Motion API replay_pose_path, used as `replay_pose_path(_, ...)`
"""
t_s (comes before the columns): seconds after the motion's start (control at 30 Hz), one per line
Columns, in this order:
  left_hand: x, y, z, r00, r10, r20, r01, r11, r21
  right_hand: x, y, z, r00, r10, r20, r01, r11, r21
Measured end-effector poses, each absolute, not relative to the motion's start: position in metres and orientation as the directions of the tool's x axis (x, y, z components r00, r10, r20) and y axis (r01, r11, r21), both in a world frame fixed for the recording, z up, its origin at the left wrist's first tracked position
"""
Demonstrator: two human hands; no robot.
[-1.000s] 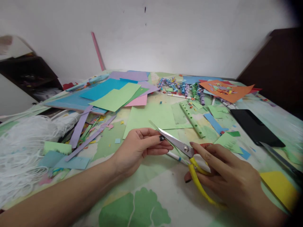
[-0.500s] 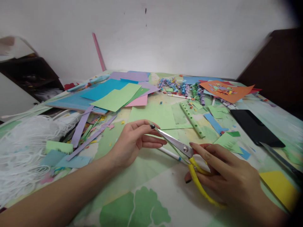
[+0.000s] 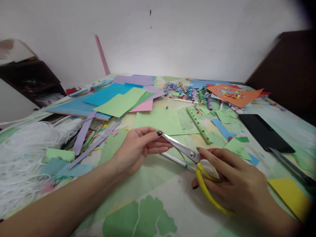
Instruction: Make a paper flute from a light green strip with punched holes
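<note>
My right hand point(image 3: 234, 174) holds a pair of scissors point(image 3: 181, 145) with yellow-wrapped handles, its blades pointing up and left, nearly closed together. My left hand point(image 3: 138, 146) is closed in a pinch at the blade tips, thumb against fingers. A narrow light green paper strip point(image 3: 183, 156) runs along the underside of the blades toward the handles; its far end is hidden by my left fingers. Beneath the hands, a white marker with a blue band point(image 3: 174, 160) lies on the patterned tablecloth point(image 3: 138, 197).
Coloured paper sheets point(image 3: 116, 102) lie at back left, white cord point(image 3: 24, 158) and paper strips point(image 3: 84, 133) at left. A dotted green paper tube point(image 3: 199, 125), a black phone point(image 3: 265, 133), a knife-like blade point(image 3: 288, 163) and yellow paper point(image 3: 290, 196) are to the right.
The view has shifted slightly. My left fingers have closed up a little beside the blade tips; the scissors stay in my right hand at nearly the same angle.
</note>
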State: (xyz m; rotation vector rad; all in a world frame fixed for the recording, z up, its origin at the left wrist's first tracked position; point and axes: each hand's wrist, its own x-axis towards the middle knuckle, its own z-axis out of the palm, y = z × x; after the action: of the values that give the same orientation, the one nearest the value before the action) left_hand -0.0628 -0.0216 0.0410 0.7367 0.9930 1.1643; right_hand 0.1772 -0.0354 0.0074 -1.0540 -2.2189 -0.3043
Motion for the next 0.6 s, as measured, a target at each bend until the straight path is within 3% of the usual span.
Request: replay_pose_path(0.6, -0.0620, -0.0230, 0.0401, 0.128, 0.959, -0.252, -0.464, 0.282, 0.840, 0.1848, -0.0317, 0.0036, -0.518, 0.609, 0.600, 0.745, 0.666, -0.032)
